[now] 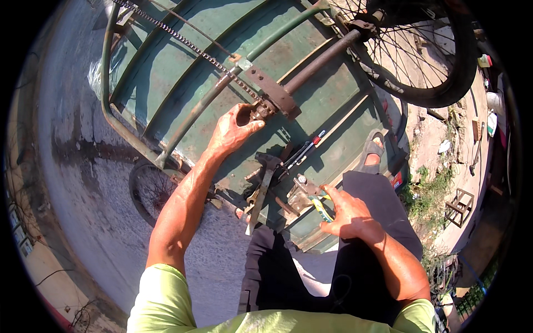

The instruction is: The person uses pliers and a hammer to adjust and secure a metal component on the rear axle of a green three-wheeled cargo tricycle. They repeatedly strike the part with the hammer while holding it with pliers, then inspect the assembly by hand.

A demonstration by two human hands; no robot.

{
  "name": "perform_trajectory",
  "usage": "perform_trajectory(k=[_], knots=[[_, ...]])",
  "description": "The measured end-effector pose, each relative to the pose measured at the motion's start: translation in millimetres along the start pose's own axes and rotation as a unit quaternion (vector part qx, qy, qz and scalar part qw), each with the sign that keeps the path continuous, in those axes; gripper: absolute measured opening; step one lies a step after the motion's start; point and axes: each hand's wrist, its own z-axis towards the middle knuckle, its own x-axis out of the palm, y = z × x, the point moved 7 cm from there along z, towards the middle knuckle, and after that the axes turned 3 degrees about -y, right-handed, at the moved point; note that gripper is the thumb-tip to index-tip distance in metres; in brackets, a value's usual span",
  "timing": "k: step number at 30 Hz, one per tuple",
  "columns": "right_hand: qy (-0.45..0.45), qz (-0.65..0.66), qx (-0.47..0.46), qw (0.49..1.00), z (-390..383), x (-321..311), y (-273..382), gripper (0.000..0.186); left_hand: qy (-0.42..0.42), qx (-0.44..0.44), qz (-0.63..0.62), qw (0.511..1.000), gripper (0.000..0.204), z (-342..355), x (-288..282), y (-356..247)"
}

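Left hand (233, 131), half-curled, clasps sprocket (263, 110) at 12 o'clock; right hand (351, 215), loosely closed, grips pliers (318, 203) at 4. Apparently working chain (172, 33); next move calls for steady sprocket.

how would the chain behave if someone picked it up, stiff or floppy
The chain likely flexes at its many small links rather than staying stiff. It may feel heavy for its slimness, as those links look metallic. Its near end meets the sprocket by the left hand, so it probably won't lift away freely.
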Motion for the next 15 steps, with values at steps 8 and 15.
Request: perform_trajectory(k=[8, 15], knots=[[0.000, -0.001, -0.008, 1.000, 2.1, 4.1, 4.5, 0.096, 0.074, -0.220, 0.024, 0.972, 0.053, 13.7, -9.5, 33.4], [0.002, -0.007, 0.005, 1.000, 1.2, 4.6, 3.0, 0.096, -0.035, 0.045, 0.140, 0.989, 0.091, -9.1, 11.3, -14.6]])
